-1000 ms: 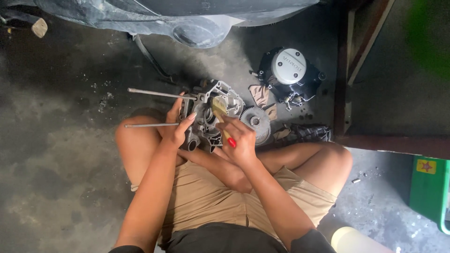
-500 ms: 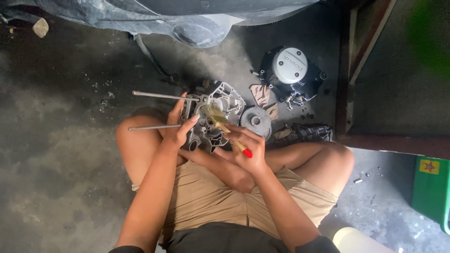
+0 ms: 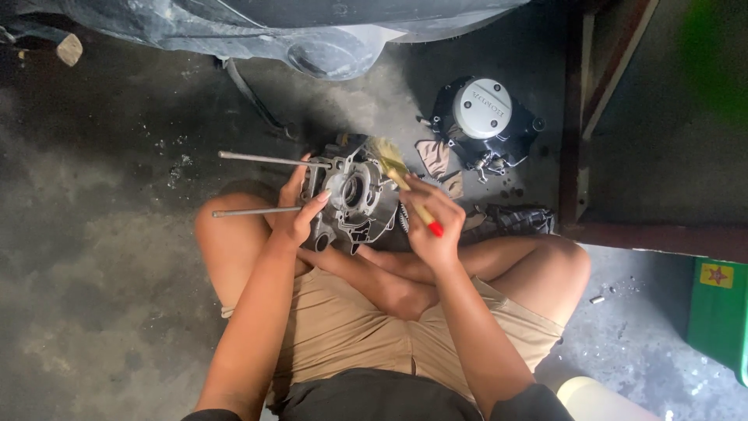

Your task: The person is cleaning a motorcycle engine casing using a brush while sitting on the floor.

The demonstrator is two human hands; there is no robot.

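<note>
Grey metal engine casing (image 3: pixel 354 199) is resting on my crossed legs; left hand (image 3: pixel 296 214) fingers are gripping its edge; right hand (image 3: pixel 428 222) is pinching the brush (image 3: pixel 401 183); I'm favouring light strokes.

Grey stained concrete floor (image 3: pixel 101 257), beyond the gripping hands a dark round engine cover (image 3: pixel 483 117) with a silver cap, nearer to them crumpled rags (image 3: pixel 436 160), small bolts (image 3: pixel 598 298) right of the grip, green box (image 3: pixel 717 312) farther right
</note>
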